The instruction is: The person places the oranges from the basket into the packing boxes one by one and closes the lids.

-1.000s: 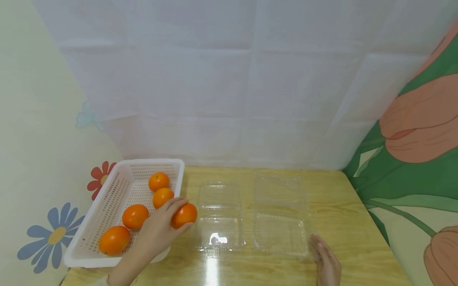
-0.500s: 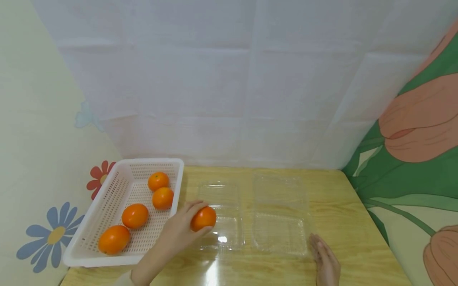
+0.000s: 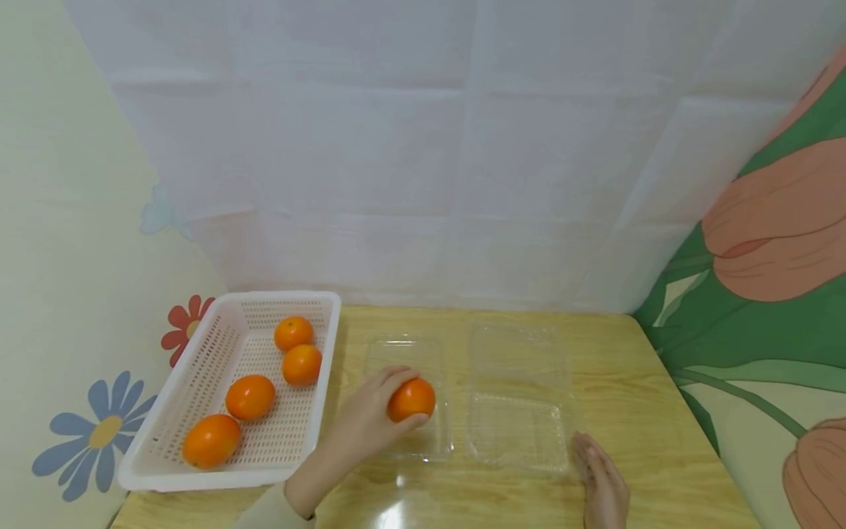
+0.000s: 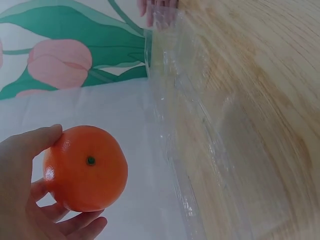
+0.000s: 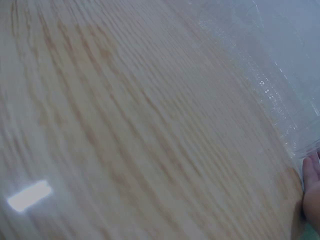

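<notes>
My left hand (image 3: 373, 415) grips an orange (image 3: 412, 400) over the near half of the left clear plastic clamshell box (image 3: 436, 441). In the left wrist view the thumb and curled fingers wrap the orange (image 4: 86, 169), its small green stem spot facing the camera. My right hand (image 3: 603, 481) rests on its edge at the table's right side, fingers straight, fingertips right by the corner of the second clear clamshell box (image 3: 518, 433). The right wrist view catches only a part of the right hand (image 5: 312, 192) at its edge, beside the clear plastic.
A white perforated plastic basket (image 3: 329, 323) stands on the left of the wooden table (image 3: 615, 367). Several oranges (image 3: 250, 397) lie inside it. Both clamshell boxes lie unfolded side by side, lids toward the back. A white sheet (image 3: 396, 184) hangs behind the table.
My left hand has carried the orange rightward from the basket's rim to above the left clamshell box. The right hand has stayed in place.
</notes>
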`<state>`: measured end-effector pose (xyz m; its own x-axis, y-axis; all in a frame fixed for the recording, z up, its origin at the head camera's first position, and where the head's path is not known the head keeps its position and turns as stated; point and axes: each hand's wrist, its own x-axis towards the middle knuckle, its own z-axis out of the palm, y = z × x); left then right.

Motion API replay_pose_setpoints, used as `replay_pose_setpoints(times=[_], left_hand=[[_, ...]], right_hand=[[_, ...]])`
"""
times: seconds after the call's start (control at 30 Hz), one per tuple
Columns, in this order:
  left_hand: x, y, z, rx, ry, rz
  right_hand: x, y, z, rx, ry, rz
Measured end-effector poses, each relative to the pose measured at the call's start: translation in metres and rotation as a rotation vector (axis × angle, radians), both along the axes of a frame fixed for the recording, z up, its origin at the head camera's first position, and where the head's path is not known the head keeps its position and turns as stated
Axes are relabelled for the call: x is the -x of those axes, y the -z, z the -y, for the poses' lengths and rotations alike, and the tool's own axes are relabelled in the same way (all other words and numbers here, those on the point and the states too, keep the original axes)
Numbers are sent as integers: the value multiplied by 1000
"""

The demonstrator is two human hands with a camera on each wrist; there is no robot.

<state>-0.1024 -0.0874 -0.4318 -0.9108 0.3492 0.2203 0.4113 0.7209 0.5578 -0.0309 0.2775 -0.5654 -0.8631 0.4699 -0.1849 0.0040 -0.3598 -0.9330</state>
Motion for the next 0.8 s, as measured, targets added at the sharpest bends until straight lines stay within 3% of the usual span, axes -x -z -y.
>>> replay_pose_setpoints(times=[0.33,0.53,0.8], left_hand=[[2,4,-19,-44,54,48],[3,8,-29,-34,76,45],[6,14,-49,-34,108,31]], right_hand=[[-4,4,-1,24,3,-64],[-3,5,-1,70,0,-150],[0,5,0,82,12,-137]])
